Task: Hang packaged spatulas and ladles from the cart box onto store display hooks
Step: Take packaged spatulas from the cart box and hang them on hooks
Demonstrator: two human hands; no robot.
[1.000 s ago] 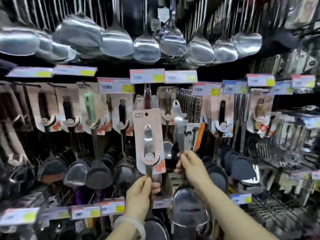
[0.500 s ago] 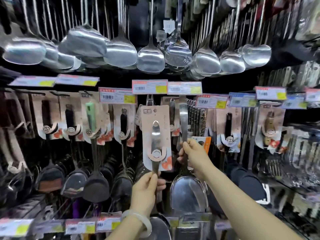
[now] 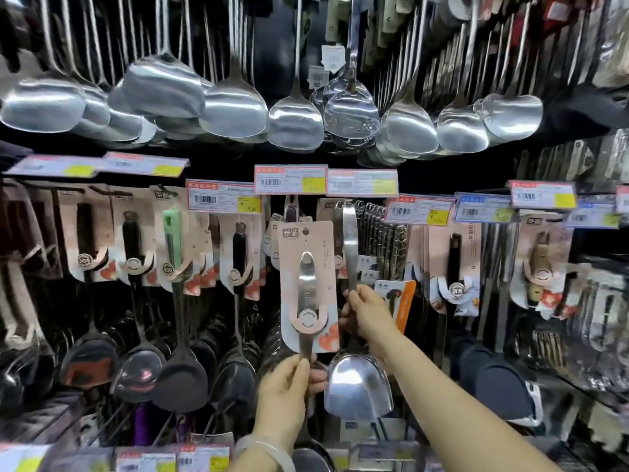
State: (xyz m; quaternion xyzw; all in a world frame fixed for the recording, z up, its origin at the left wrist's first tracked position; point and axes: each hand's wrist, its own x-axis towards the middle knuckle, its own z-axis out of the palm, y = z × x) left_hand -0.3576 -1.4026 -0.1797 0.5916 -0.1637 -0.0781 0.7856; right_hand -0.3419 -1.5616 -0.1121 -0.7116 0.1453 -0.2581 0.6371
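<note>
My left hand grips the steel handle of a packaged utensil just below its pink card sleeve; the card stands upright, its hang hole near the top. My right hand grips the bare steel handle of an unpackaged spatula, whose shiny blade hangs below the hand and whose handle tip reaches up to the price tags in the middle of the display. The two utensils are side by side, the card just left of the bare handle. The hook behind the tags is hidden.
A row of steel ladles and spatulas hangs overhead. Carded black-handled spatulas fill the hooks to the left and others to the right. A wire item hangs behind the right hand. More price tags line the shelf edge below.
Both hands have risen with their utensils. The bare spatula's handle, tilted before, now stands upright with its tip up at the price tags; the carded utensil rose beside it.
</note>
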